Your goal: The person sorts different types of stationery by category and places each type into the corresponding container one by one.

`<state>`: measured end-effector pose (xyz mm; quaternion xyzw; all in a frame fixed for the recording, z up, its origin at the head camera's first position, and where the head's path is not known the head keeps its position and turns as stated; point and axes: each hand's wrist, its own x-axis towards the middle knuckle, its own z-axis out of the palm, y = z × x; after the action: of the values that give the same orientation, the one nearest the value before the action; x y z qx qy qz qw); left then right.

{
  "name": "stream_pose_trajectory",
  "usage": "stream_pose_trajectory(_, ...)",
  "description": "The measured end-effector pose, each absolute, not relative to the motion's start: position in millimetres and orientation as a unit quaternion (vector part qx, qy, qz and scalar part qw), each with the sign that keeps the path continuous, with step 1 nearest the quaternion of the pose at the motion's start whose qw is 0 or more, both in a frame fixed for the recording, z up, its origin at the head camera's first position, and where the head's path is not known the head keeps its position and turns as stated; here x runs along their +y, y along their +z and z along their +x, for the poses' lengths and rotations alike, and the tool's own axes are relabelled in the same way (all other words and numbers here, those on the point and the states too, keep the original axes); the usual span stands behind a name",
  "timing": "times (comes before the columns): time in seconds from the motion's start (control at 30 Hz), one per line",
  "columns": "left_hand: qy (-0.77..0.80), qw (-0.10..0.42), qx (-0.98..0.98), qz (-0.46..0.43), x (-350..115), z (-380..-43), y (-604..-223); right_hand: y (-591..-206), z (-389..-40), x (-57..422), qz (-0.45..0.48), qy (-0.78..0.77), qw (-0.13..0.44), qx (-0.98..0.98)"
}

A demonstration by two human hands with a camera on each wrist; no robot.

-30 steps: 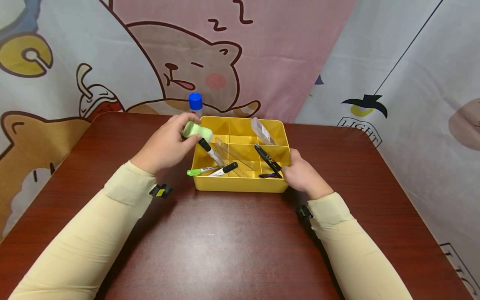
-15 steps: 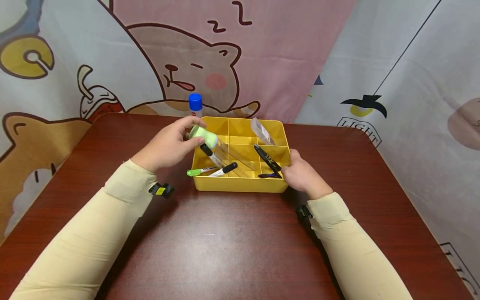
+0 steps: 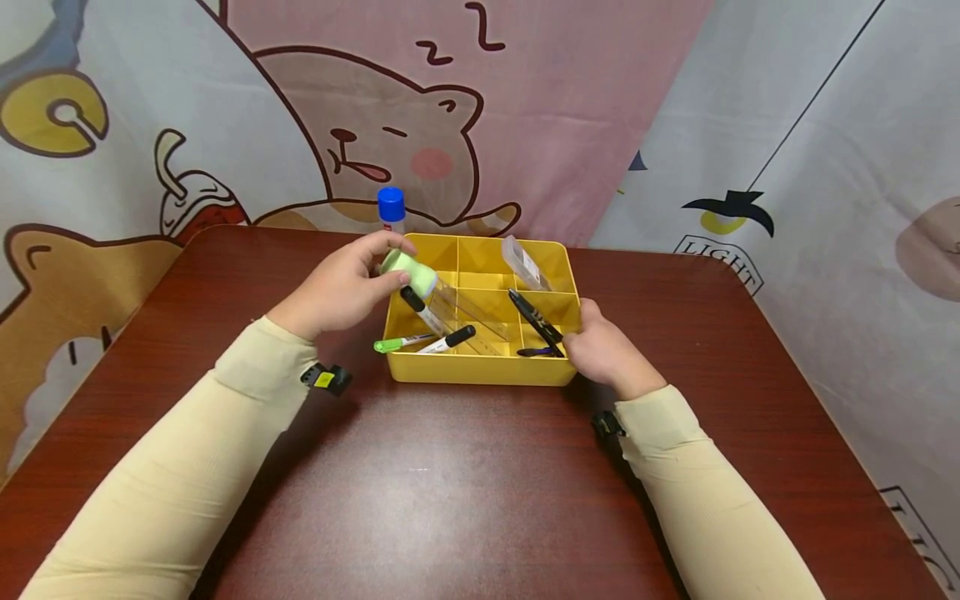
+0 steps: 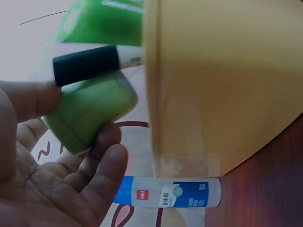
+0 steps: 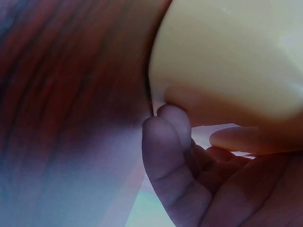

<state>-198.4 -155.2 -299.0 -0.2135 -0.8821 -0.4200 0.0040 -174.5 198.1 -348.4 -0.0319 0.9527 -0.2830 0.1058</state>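
In the head view, my left hand (image 3: pixel 337 285) pinches a small light-green waisted cylinder (image 3: pixel 410 273) between thumb and fingers. It is tilted over the left side of a yellow divided storage box (image 3: pixel 480 370). Its pale end shows beside a black-capped marker (image 4: pixel 87 65) in the left wrist view. My right hand (image 3: pixel 609 350) grips the box's right side, its fingertips (image 5: pixel 162 137) against the outer wall. A white marker with a black cap (image 3: pixel 447 339) and a green-capped pen (image 3: pixel 403 342) lean at the front left of the box, caps over the rim.
Inside the box are a clear ruler (image 3: pixel 468 308), a black pen (image 3: pixel 536 317), a dark blue pen (image 3: pixel 536 352) and a clear plastic case (image 3: pixel 524 262). A blue-capped glue bottle (image 3: pixel 391 205) stands behind its back-left corner. A printed cloth (image 3: pixel 570 100) hangs behind the brown table (image 3: pixel 480 483).
My left hand has moved slightly right and down with the green cylinder, bringing it further over the box. The right hand and the box have stayed in place.
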Motion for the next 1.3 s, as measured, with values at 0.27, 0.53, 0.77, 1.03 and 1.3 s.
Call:
stream_pose_trajectory(0.27, -0.464, 0.014, -0.865, -0.192, -148, -202, -302, -348, -174, 198, -0.036, -0.281, 0.105, 0.953)
stream_pose_trajectory(0.53, -0.457, 0.024, -0.874, -0.165, -145, -204, -303, -348, -174, 198, -0.034, -0.283, 0.107, 0.953)
stream_pose_trajectory(0.77, -0.395, 0.049, -0.901, -0.173, -142, -207, -305, -348, -175, 198, -0.032, -0.282, 0.106, 0.953)
stream_pose_trajectory(1.03, -0.371, 0.048, -0.909, -0.184, -136, -209, -308, -348, -175, 198, -0.036, -0.281, 0.107, 0.953)
stream_pose_trajectory(1.3, -0.363, 0.047, -0.913, -0.182, -133, -214, -310, -346, -174, 198, -0.035, -0.28, 0.109, 0.953)
